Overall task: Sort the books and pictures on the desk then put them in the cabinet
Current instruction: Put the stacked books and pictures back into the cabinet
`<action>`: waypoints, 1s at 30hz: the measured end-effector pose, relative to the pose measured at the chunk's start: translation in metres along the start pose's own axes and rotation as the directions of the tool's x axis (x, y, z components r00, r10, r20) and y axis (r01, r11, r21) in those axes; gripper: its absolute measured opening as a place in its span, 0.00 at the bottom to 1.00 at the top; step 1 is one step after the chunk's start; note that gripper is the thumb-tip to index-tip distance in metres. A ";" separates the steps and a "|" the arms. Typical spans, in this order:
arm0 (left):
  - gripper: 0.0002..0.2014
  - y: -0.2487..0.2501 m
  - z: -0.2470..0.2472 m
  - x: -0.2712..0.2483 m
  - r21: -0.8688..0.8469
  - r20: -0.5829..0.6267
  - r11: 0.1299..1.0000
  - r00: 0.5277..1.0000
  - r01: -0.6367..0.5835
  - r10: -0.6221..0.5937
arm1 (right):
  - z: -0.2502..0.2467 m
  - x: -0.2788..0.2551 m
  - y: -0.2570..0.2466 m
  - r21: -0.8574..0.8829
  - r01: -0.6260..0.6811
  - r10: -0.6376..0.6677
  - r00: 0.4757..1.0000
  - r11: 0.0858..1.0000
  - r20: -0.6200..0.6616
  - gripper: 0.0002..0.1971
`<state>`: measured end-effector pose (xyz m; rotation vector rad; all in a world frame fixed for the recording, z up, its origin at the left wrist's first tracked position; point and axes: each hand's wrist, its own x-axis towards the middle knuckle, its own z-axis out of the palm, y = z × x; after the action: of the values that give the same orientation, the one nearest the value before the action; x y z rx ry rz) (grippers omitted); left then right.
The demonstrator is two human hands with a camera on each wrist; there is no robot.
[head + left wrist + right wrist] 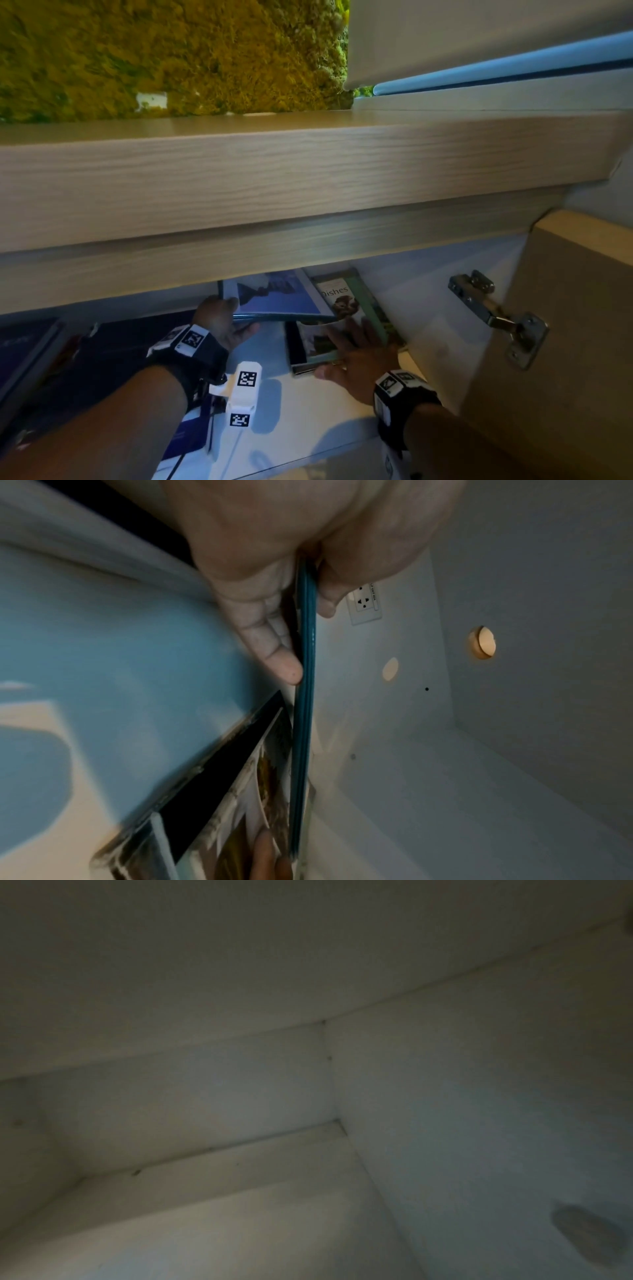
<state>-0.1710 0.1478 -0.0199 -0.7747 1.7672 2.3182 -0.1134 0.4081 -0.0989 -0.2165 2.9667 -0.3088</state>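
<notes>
Inside the white cabinet (308,414), my left hand (222,318) pinches the left edge of a thin blue picture book (281,294) and holds it lifted and tilted over the shelf. In the left wrist view its blue edge (304,674) runs between the thumb and the fingers. My right hand (356,353) lies flat, fingers spread, on a low stack of books (308,346) on the cabinet floor, thumb at the stack's front edge. A green book titled "dishes" (342,298) leans by the right wall. The right wrist view shows only bare cabinet walls.
The wooden desk edge (274,178) overhangs the cabinet opening. The cabinet door (565,342) stands open at right, with a metal hinge (496,318). Dark items (102,359) fill the compartment to the left. A wall socket (365,604) and a cable hole (483,642) mark the back.
</notes>
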 end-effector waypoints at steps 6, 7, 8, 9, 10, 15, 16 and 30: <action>0.08 -0.007 0.004 -0.003 -0.024 0.007 1.000 1.000 -0.015 0.015 | -0.007 -0.005 -0.008 0.009 -0.042 0.042 0.999 0.999 -0.016 0.45; 0.09 -0.007 0.004 -0.006 -0.011 0.010 1.000 1.000 -0.015 0.016 | -0.009 -0.007 -0.010 -0.012 -0.055 0.055 0.998 0.998 -0.021 0.44; 0.10 -0.008 0.004 -0.009 -0.008 0.016 1.000 1.000 -0.020 0.020 | -0.012 -0.008 -0.011 -0.031 -0.071 0.071 0.997 0.997 -0.006 0.43; 0.10 -0.009 0.005 -0.013 -0.019 0.036 1.000 0.999 -0.024 0.024 | -0.017 -0.008 -0.013 -0.036 -0.083 0.084 0.996 0.996 0.024 0.43; 0.14 -0.010 0.005 -0.015 -0.030 0.045 0.999 0.999 -0.021 0.023 | -0.022 -0.006 -0.014 -0.034 -0.089 0.091 0.994 0.995 0.061 0.43; 0.09 -0.017 0.012 -0.016 -0.021 -0.006 0.999 0.999 -0.041 0.041 | -0.042 0.006 -0.007 0.070 -0.037 0.030 0.994 0.997 0.104 0.38; 0.10 -0.019 0.014 -0.016 -0.013 -0.009 0.999 0.999 -0.036 0.036 | -0.044 0.007 -0.005 0.099 -0.024 0.013 0.994 0.995 0.108 0.37; 0.12 -0.013 0.014 -0.012 0.032 -0.015 0.991 0.991 -0.130 0.131 | -0.021 0.075 0.003 -0.125 -0.016 0.037 0.986 0.992 0.165 0.42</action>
<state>-0.1597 0.1675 -0.0232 -0.6958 1.9101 2.3654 -0.1910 0.4027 -0.0891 -0.2061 2.8211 -0.0982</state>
